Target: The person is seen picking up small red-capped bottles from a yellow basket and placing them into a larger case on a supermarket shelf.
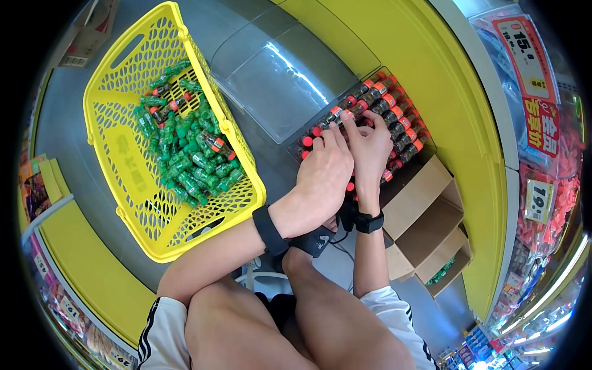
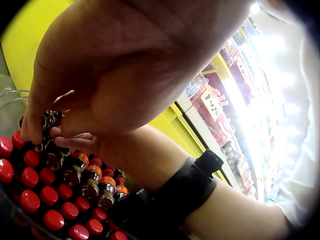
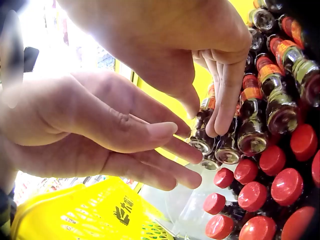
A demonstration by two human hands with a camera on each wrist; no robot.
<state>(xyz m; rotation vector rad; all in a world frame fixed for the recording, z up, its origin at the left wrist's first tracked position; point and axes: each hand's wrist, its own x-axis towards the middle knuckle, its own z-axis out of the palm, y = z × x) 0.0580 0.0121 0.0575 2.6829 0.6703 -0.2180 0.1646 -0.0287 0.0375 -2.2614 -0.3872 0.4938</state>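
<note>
Small dark bottles with red caps [image 1: 404, 126] fill a clear plastic bin. In the right wrist view some stand upright with caps up [image 3: 287, 186], and others lie in a row with their bases showing [image 3: 252, 135]. My right hand [image 1: 373, 148] bends over the row, its thumb and fingers on either side of a dark bottle [image 3: 207, 104] at the row's end. Beside it, my left hand [image 1: 325, 169] reaches across with fingers fairly straight and nothing held [image 3: 115, 120]. Its fingertips are close to the same end of the row.
A yellow basket [image 1: 123, 203] on the left holds many green bottles [image 1: 185, 142] and a few dark ones. A clear lid [image 1: 246, 68] lies beyond my hands. An open cardboard box [image 1: 425, 216] stands at the right, near the yellow shelf base [image 1: 475, 135].
</note>
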